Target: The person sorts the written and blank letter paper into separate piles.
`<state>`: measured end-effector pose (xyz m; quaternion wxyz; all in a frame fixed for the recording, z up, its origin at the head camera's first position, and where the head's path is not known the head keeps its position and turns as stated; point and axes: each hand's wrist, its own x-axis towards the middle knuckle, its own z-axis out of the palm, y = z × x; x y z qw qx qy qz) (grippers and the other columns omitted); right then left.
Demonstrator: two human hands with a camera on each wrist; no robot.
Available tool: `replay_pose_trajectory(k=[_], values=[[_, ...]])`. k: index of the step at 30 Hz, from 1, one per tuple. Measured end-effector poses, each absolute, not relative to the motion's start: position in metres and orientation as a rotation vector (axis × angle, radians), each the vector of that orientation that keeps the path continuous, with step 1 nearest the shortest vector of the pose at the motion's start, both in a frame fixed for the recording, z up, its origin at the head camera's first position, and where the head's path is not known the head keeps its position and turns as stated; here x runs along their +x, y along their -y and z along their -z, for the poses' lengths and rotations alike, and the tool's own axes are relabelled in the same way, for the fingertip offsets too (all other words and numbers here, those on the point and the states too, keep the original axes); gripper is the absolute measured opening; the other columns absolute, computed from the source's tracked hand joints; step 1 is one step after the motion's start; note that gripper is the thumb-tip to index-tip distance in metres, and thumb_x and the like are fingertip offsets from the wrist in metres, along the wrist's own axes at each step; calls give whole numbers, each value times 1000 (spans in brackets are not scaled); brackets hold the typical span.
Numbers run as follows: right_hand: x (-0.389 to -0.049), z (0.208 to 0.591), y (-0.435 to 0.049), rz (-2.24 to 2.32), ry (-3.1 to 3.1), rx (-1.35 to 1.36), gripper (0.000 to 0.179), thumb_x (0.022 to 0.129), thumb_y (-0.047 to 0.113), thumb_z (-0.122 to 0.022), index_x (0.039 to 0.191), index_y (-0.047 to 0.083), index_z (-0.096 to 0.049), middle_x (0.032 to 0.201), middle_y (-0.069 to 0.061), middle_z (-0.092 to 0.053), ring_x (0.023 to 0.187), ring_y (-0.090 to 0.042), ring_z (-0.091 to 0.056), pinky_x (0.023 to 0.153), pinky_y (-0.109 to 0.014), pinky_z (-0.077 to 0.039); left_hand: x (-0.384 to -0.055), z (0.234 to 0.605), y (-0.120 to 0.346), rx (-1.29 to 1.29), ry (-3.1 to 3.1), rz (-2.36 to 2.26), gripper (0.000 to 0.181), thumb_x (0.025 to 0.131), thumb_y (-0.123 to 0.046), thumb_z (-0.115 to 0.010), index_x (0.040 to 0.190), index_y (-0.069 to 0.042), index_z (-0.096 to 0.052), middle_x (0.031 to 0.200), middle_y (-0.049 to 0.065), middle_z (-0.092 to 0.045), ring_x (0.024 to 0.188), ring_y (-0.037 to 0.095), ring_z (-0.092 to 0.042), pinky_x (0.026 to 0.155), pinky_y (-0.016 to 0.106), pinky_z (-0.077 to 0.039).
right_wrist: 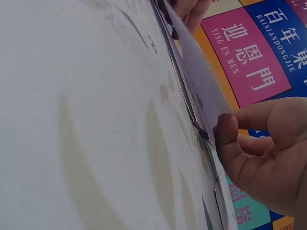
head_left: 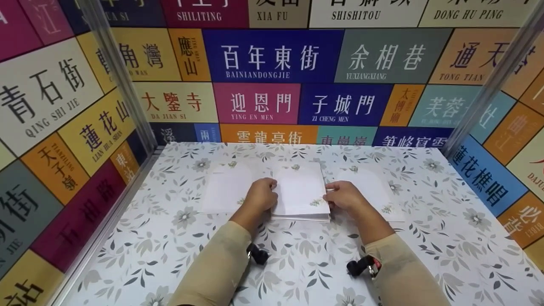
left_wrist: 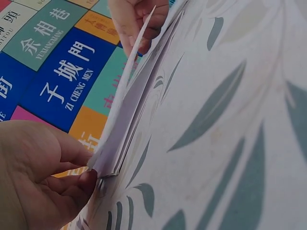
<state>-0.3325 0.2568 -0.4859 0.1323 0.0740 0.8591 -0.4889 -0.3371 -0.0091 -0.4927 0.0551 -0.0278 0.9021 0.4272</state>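
Observation:
In the head view a white sheet of paper [head_left: 299, 187] with small printed plant sprigs lies over a thin stack at the middle of the table, its near edge raised a little. My left hand [head_left: 260, 196] pinches the sheet's left edge between thumb and fingers. On the opposite side my right hand [head_left: 345, 196] pinches the right edge. Both wrist views show the sheet [left_wrist: 120, 105] lifted off the layers under it, held by the left hand [left_wrist: 48, 172] and the right hand [right_wrist: 268, 148].
Similar white sheets lie on either side, one at left [head_left: 225, 191] and one at right [head_left: 369, 191], the latter partly behind the right hand. A leaf-patterned cloth [head_left: 293, 263] covers the table. Colourful panels with Chinese lettering [head_left: 272, 55] stand behind and at both sides.

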Motion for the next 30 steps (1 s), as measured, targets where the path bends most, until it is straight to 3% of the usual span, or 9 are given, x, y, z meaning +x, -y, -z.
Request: replay_pose_trajectory(k=[5, 12, 23, 30], values=[[-333, 488, -258, 1440, -2542, 186, 55, 97, 6, -66, 151, 0, -57, 117, -14, -70, 83, -14, -67, 72, -23, -56, -337, 494, 8, -33, -2793, -1323, 46, 97, 4, -60, 140, -8, -69, 138, 11, -73, 140, 28, -64, 121, 42, -50], [-333, 483, -266, 1519, -2574, 136, 54, 97, 2, -61, 151, -1, -56, 112, -14, -71, 81, -12, -66, 72, -24, -58, -337, 489, -1, -94, -2737, -1414, 48, 99, 2, -61, 144, -14, -67, 150, 9, -67, 150, 30, -54, 126, 45, -44], [-327, 472, -291, 1711, -2421, 203, 57, 103, 2, -58, 158, -1, -47, 111, -9, -69, 84, -9, -70, 74, -23, -61, -339, 491, -22, 52, -2891, -1402, 47, 94, 4, -64, 138, -10, -71, 131, 10, -76, 117, 23, -74, 103, 36, -61], [-319, 470, -320, 1690, -2432, 230, 60, 105, 5, -57, 162, 1, -42, 112, -6, -70, 85, -7, -69, 74, -22, -60, -337, 492, -44, 150, -2833, -1490, 48, 93, 5, -59, 137, -10, -72, 141, 10, -70, 125, 23, -69, 113, 37, -55]])
